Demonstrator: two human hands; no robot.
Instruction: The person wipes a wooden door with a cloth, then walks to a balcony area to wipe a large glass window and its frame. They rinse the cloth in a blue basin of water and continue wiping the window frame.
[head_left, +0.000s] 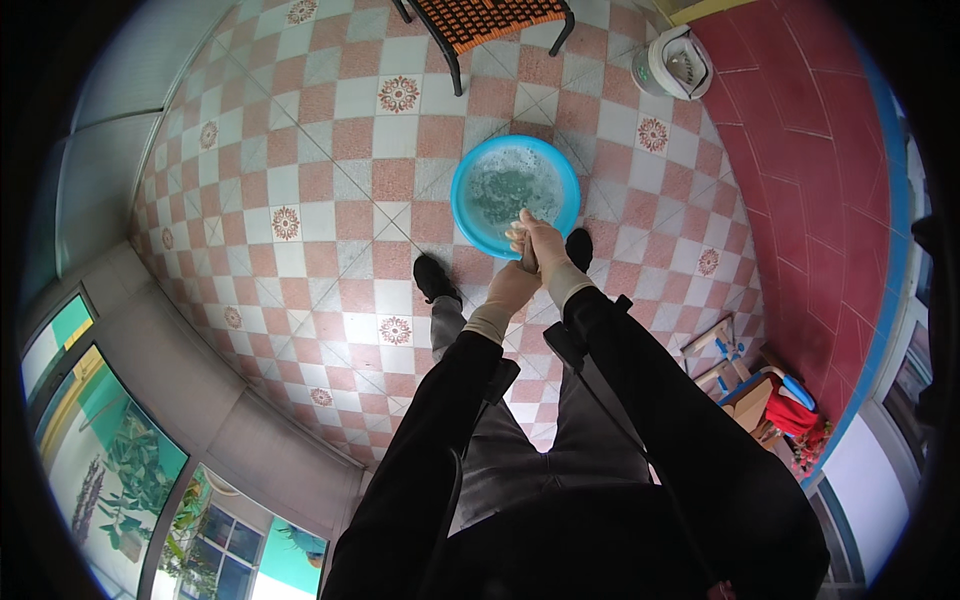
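A round blue plastic basin (460, 226) of sudsy water (504, 193) stands on the floor in front of my feet. My right hand (544, 244), in a pale thin glove, is closed over the basin's near rim. Just below and to its left is my left hand (513, 286), gloved the same way, against the right wrist's inner side. Both grip a small grey-brown item (529, 255), possibly a twisted cloth; most of it is hidden by my fingers.
A chair with an orange-and-black woven seat (491, 21) stands beyond the basin. A white bucket (670, 66) is against the red tiled wall (810, 165). My black shoes (433, 279) flank the basin's near side. Folded furniture (724, 356) leans at right.
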